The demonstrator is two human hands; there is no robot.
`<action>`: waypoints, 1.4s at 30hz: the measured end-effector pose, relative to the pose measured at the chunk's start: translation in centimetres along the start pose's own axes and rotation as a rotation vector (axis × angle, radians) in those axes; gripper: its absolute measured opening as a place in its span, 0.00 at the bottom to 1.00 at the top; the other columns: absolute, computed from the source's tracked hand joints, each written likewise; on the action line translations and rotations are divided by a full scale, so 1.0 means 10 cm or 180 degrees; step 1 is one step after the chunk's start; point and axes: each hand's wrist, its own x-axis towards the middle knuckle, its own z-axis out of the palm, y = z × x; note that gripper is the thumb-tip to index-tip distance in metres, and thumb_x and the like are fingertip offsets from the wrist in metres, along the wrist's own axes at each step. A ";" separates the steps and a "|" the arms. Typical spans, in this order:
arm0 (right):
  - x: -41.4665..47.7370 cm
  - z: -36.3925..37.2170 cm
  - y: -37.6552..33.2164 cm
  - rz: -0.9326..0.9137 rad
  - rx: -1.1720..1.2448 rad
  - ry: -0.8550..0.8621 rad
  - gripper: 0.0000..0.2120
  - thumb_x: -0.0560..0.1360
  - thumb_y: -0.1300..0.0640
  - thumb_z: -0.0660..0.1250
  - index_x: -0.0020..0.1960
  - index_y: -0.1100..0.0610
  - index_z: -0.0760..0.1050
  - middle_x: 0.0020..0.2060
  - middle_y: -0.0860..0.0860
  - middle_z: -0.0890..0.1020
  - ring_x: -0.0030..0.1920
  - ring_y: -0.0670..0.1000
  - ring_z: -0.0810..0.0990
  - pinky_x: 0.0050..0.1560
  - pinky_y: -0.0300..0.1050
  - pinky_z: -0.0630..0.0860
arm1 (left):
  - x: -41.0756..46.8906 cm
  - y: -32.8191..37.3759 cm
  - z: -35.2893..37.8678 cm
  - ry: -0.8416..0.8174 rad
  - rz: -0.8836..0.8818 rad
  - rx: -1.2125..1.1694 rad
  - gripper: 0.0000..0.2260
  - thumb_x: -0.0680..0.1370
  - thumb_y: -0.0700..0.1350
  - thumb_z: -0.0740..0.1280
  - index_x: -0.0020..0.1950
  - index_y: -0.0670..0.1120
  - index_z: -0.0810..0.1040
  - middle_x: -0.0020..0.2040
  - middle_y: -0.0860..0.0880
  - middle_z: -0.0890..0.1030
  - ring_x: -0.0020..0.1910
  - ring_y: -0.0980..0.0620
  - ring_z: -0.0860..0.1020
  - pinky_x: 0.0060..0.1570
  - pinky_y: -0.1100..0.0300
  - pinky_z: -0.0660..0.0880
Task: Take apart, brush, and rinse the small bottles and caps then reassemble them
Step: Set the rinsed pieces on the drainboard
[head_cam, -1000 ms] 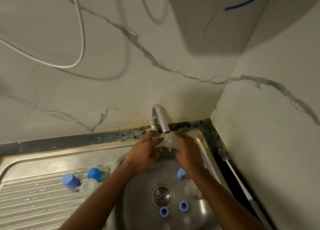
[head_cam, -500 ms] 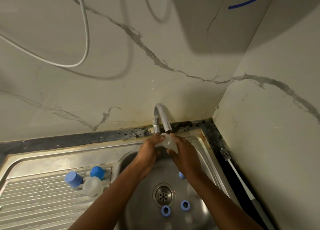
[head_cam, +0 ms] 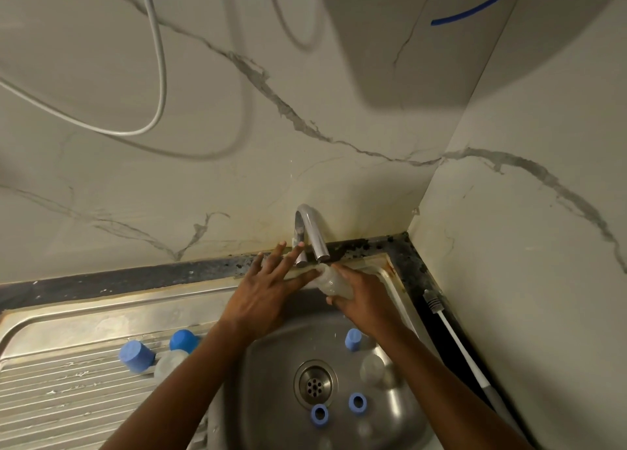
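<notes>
Rinsing step: right hand point(head_cam: 368, 302) grips bottle point(head_cam: 330, 282) under tap point(head_cam: 311, 227). Left hand point(head_cam: 268, 290), fingers straight and spread, is at tap's lever point(head_cam: 301, 260). Next move probably works that lever.

We've got a steel sink filling the bottom of the frame, with its ribbed draining board point(head_cam: 51, 398) at lower left and the basin point(head_cam: 271, 398) at lower centre. On the board, close to the basin edge, sit a light blue cap point(head_cam: 135, 356), a darker blue cap point(head_cam: 185, 339) and a clear bottle point(head_cam: 169, 364) right up against them. Down in the basin, right of the drain point(head_cam: 315, 383), are a third blue cap point(head_cam: 353, 339) and a cloudy bottle point(head_cam: 371, 368) just below it. Below the drain are a left blue ring point(head_cam: 319, 415) and a right blue ring point(head_cam: 357, 402). A white brush point(head_cam: 454, 341) lies on the dark counter point(head_cam: 135, 280) at right.
</notes>
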 end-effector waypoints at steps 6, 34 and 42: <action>0.04 0.03 -0.09 0.0241 0.0148 -0.0329 0.31 0.76 0.52 0.77 0.76 0.51 0.72 0.65 0.51 0.82 0.65 0.54 0.81 0.66 0.50 0.77 | -0.04 0.47 -0.09 0.0219 -0.0710 -0.2246 0.34 0.73 0.43 0.73 0.79 0.58 0.71 0.84 0.57 0.53 0.82 0.48 0.59 0.78 0.47 0.68; 0.12 0.22 -0.22 0.1000 0.0757 -0.0226 0.33 0.66 0.47 0.84 0.67 0.49 0.75 0.59 0.47 0.83 0.57 0.48 0.82 0.53 0.43 0.80 | -0.22 0.44 0.00 0.0699 -0.2275 -0.4742 0.20 0.82 0.37 0.69 0.65 0.61 0.79 0.56 0.62 0.85 0.55 0.63 0.83 0.54 0.63 0.81; 0.11 0.25 -0.16 0.1012 0.0750 -0.0393 0.35 0.65 0.48 0.85 0.68 0.49 0.74 0.61 0.49 0.83 0.56 0.48 0.82 0.56 0.48 0.82 | -0.28 0.44 0.02 0.0661 -0.2339 -0.4722 0.19 0.82 0.35 0.68 0.64 0.58 0.80 0.54 0.60 0.86 0.52 0.62 0.84 0.53 0.61 0.80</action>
